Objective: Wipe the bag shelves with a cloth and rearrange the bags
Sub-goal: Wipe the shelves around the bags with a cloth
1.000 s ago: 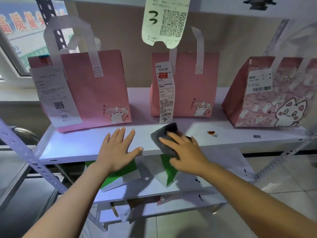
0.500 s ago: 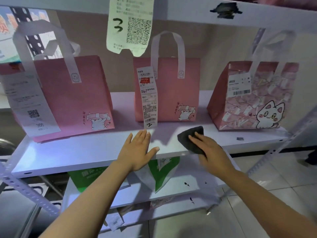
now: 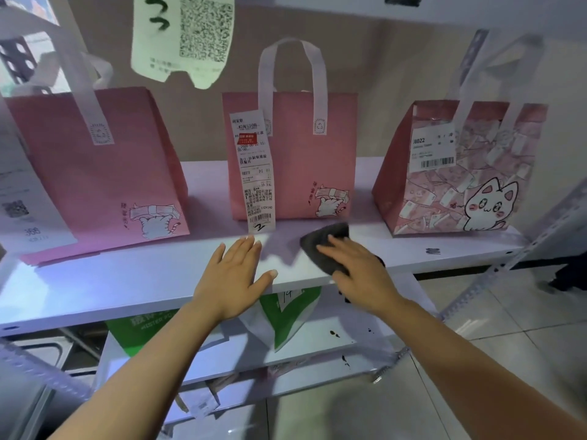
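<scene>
1. The right hand (image 3: 355,268) presses a dark grey cloth (image 3: 327,246) flat against the front strip of the white shelf (image 3: 127,281), right of its middle. The fingers are spread over the cloth, pinning it down rather than pinching it, and part of the cloth hangs over the front edge.
2. The left hand (image 3: 235,274) lies palm down on the same front edge, just left of the cloth. Its fingers are spread wide and hold nothing; it looks like a brace.
3. Three bags stand toward the back edge of this shelf, well apart from each other: a pink bag (image 3: 95,166) at the left end, a pink bag with a long receipt (image 3: 292,157) in the middle, and a cat-print bag (image 3: 460,173) toward the right end. All are upright and none is being touched.
4. The receipt (image 3: 255,173) hangs down to the shelf just behind the left fingertips.
5. Judging by this, the wiping of this shelf is under way along the front strip. A small dark mark (image 3: 432,251) lies near the right front corner, which the cloth has not reached.
6. Likely left to do: the surface under and between the bags, the rearranging, and the lower shelf (image 3: 343,331), which holds green-and-white bags (image 3: 286,315) and shows dark spots.
</scene>
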The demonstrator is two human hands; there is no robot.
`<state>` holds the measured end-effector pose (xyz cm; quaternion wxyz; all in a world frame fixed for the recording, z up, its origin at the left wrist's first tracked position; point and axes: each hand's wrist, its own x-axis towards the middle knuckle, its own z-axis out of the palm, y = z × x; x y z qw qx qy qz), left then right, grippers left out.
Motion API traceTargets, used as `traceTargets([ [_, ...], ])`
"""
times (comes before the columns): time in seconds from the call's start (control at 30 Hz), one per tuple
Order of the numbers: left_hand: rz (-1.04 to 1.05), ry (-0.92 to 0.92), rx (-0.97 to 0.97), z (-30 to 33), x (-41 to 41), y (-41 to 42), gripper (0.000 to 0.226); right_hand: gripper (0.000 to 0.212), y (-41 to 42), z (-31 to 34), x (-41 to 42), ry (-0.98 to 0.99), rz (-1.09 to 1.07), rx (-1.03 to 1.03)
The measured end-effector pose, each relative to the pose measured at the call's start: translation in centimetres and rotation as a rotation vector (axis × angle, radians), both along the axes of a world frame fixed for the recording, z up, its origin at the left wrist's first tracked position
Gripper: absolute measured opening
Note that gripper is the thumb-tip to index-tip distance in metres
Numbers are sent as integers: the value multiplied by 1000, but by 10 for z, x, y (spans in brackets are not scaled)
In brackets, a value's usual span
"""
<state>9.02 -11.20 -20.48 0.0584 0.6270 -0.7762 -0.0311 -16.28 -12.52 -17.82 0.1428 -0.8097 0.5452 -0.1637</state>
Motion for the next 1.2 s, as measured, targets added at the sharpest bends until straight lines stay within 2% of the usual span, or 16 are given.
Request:
traceTargets([
  [0.07,-6,7,6,1,0,0,96,60,9,-8,-8,95,61,-72],
  [0.17,-8,13,3,1,0,0,96,66,-2,-9,-39,203,-33,-146],
  [0.27,4,17,-3,0,-2,1,94,81,-20,-7,-46,196,-195,-91],
  [0.33,11,25,-9,1,-2,0,93,84,-23,-11,-31,206,-221,-46],
  [0.5,8,12,-12,0,-1,1,94,66,-4,-12,14,233,-3,-16],
  [0.63,-12,13,-2,1,1,2,98,65,16,-10,4,89,116,-27],
  [0.8,-17,32,3,0,1,1,100,55,1,-13,-61,58,-79,-73],
  [0.93,-21,26,26,1,2,0,96,58,-9,-13,-35,74,-228,-107],
  [1.07,-11,40,8,7,-1,2,96,59,7,-20,0,99,-60,-165],
  [1.2,0,22,-3,21,-10,-2,95,53,19,-9,-20,64,-6,-178],
])
